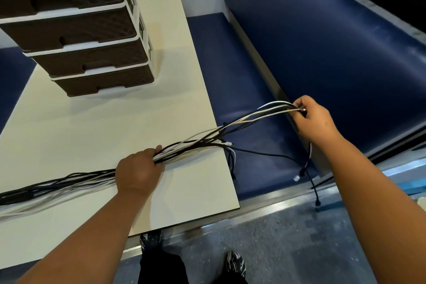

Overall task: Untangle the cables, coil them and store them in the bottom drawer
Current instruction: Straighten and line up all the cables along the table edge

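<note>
Black and white cords, a long mixed bundle of thin cables [189, 145], are what we've got stretched out right now, running from the far left of the pale cream tabletop [92, 127] across its right edge and over the dark blue padded bench seat [253, 90]. Our left hand [138, 172] has its fingers wrapped around the bundle on the tabletop, and our right hand [311, 120] pinches the gathered ends up in the air over the bench, so both are closed on cable. A few loose ends with plugs dangle off the edge toward the floor. Best bet, we think, is to keep the left grip as an anchor and tease one strand at a time out with the right, since the cords visibly cross between the hands; yanking would probably just tighten things. The stack of brown plastic drawers in a white frame [96, 53] sits at the back of the tabletop, all shut, bottom drawer [103, 84] included, so we can't tell what's inside any of them.
</note>
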A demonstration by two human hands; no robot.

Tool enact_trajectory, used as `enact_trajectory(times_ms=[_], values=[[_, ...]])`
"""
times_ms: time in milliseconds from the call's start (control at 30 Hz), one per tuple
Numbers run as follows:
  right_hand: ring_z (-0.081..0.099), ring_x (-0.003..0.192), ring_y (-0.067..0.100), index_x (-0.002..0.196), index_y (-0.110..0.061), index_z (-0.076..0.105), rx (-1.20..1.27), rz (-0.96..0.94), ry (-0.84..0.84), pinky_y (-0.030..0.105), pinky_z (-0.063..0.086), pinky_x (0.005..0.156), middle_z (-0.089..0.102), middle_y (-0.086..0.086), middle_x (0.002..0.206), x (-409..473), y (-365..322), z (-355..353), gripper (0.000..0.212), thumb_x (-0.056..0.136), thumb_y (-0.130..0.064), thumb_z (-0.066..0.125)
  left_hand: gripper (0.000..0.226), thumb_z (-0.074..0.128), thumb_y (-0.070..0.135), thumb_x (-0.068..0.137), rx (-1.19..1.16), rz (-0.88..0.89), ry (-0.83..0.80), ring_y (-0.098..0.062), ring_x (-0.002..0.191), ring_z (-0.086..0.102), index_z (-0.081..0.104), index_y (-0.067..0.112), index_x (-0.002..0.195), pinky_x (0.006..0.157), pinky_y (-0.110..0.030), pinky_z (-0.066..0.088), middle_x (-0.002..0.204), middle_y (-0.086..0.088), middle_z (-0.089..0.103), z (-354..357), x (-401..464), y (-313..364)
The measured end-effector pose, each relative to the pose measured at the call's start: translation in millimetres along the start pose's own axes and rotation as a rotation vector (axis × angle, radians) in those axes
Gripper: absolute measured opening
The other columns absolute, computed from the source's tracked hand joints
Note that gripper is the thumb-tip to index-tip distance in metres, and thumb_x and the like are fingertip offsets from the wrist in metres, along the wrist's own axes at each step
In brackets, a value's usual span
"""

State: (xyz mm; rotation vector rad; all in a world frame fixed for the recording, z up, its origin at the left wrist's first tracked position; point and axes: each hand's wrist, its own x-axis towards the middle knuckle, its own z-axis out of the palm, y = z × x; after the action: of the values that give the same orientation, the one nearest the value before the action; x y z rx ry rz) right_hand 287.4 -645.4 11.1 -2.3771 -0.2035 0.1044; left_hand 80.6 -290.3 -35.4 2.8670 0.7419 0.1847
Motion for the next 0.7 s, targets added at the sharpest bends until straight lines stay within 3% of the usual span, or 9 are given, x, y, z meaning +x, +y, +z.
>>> enact_trajectory(times_ms=[67, 200, 267, 333, 433, 500, 600, 700], values=[[0.061, 0.066, 0.026, 0.094, -0.025, 0.054, -0.080, 0.000, 0.020, 0.038, 0.051, 0.062, 0.064, 0.005, 0.073, 1.8, 0.7, -1.9, 0.007, 0.094, -0.032, 0.054, 0.028, 0.054, 0.030, 0.093, 0.002, 0.000, 0.001, -0.037, 0.083, 0.065, 0.072, 0.018, 0.110, 0.067, -0.035, 0.045, 0.086, -0.012, 0.072, 0.5, -0.1, -0.5], [0.054, 0.063, 0.027, 0.090, -0.023, 0.053, -0.578, 0.025, 0.018, 0.032, 0.039, 0.054, 0.057, 0.002, 0.067, 2.4, 5.5, -4.1, 0.037, 0.095, -0.057, 0.039, 0.034, 0.047, 0.034, 0.093, -0.017, 0.020, 0.039, -0.038, 0.078, 0.065, 0.074, 0.015, 0.105, 0.065, -0.035, 0.046, 0.081, -0.013, 0.071, 1.3, 0.0, -1.0], [0.053, 0.069, 0.026, 0.082, -0.025, 0.054, -0.680, 0.108, -0.071, 0.035, 0.041, 0.066, 0.055, 0.000, 0.070, 4.1, 9.9, -5.2, 0.051, 0.091, -0.069, 0.030, 0.036, 0.046, 0.035, 0.094, -0.019, 0.024, 0.039, -0.038, 0.079, 0.065, 0.074, 0.015, 0.104, 0.066, -0.036, 0.046, 0.081, -0.014, 0.071, 0.9, -0.2, -0.5], [0.055, 0.077, 0.025, 0.080, -0.027, 0.055, -0.614, 0.168, -0.214, 0.043, 0.042, 0.082, 0.058, 0.001, 0.076, 6.2, 19.2, -4.5, 0.050, 0.088, -0.073, 0.036, 0.040, 0.042, 0.037, 0.093, -0.025, 0.025, 0.029, -0.038, 0.081, 0.066, 0.073, 0.016, 0.108, 0.067, -0.036, 0.047, 0.084, -0.014, 0.072, 0.5, -0.8, -0.7], [0.060, 0.078, 0.018, 0.091, -0.024, 0.059, -0.374, 0.176, -0.402, 0.035, 0.048, 0.069, 0.063, 0.002, 0.085, 4.1, 32.1, 3.3, 0.035, 0.081, -0.057, 0.067, 0.045, 0.040, 0.038, 0.087, -0.039, 0.036, 0.045, -0.038, 0.081, 0.066, 0.073, 0.017, 0.110, 0.067, -0.036, 0.048, 0.085, -0.014, 0.072, 0.5, -1.6, -1.2], [0.063, 0.089, 0.018, 0.107, -0.023, 0.060, -0.345, 0.177, -0.543, 0.034, 0.051, 0.079, 0.066, 0.000, 0.097, -0.5, 39.3, 14.4, 0.037, 0.079, -0.041, 0.077, 0.036, 0.047, 0.033, 0.092, -0.029, 0.034, 0.043, -0.038, 0.081, 0.066, 0.073, 0.016, 0.111, 0.068, -0.037, 0.048, 0.085, -0.015, 0.072, 1.3, -1.2, -1.5], [0.062, 0.108, 0.022, 0.122, -0.018, 0.059, -0.368, 0.153, -0.619, 0.034, 0.047, 0.097, 0.066, 0.005, 0.118, -6.2, 42.9, 39.2, 0.037, 0.087, -0.022, 0.071, 0.034, 0.049, 0.034, 0.094, -0.011, 0.018, 0.024, -0.038, 0.083, 0.066, 0.072, 0.017, 0.112, 0.069, -0.037, 0.049, 0.087, -0.014, 0.073, 1.3, -0.4, -0.8], [0.061, 0.111, 0.021, 0.118, -0.018, 0.063, -0.151, 0.032, -0.441, 0.032, 0.047, 0.094, 0.066, 0.004, 0.119, -9.3, 18.7, 61.0, 0.023, 0.095, -0.019, 0.058, 0.035, 0.047, 0.034, 0.093, 0.000, 0.013, 0.026, -0.038, 0.081, 0.066, 0.073, 0.017, 0.109, 0.066, -0.036, 0.047, 0.084, -0.013, 0.072, 1.8, -0.4, -1.1]])
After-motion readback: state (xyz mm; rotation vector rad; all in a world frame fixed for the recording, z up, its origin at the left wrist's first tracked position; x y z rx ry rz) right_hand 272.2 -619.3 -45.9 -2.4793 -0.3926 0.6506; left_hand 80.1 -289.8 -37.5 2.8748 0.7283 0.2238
